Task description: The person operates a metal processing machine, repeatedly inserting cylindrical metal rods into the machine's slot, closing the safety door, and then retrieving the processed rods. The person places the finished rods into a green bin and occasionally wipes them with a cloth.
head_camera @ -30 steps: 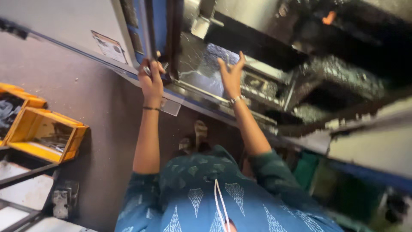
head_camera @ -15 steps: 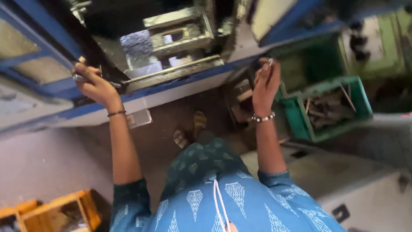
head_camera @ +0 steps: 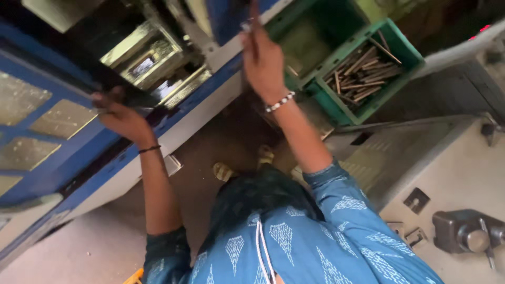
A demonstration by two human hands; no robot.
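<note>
My left hand [head_camera: 122, 117] is curled over the dark edge of a blue machine door [head_camera: 63, 158], next to the opening where a shiny metal fixture [head_camera: 152, 58] sits. My right hand [head_camera: 261, 60], with a beaded bracelet at the wrist, is raised over the blue-and-white machine frame [head_camera: 226, 50]. Its fingers are closed on a small pale metal part [head_camera: 247, 23], which is too blurred to identify. A green crate [head_camera: 381, 100] filled with several thin metal rods [head_camera: 357, 73] stands just right of that hand.
A second, darker green bin [head_camera: 310, 42] sits behind the crate. A grey machine housing [head_camera: 447, 168] with a round knob [head_camera: 471, 236] fills the lower right. My sandalled feet [head_camera: 223, 171] stand on the brown floor [head_camera: 105, 247] below the machine.
The view has swung right. My left hand stays on the door edge while my right hand has left the fixture and moved right toward the green crate, now holding something small.
</note>
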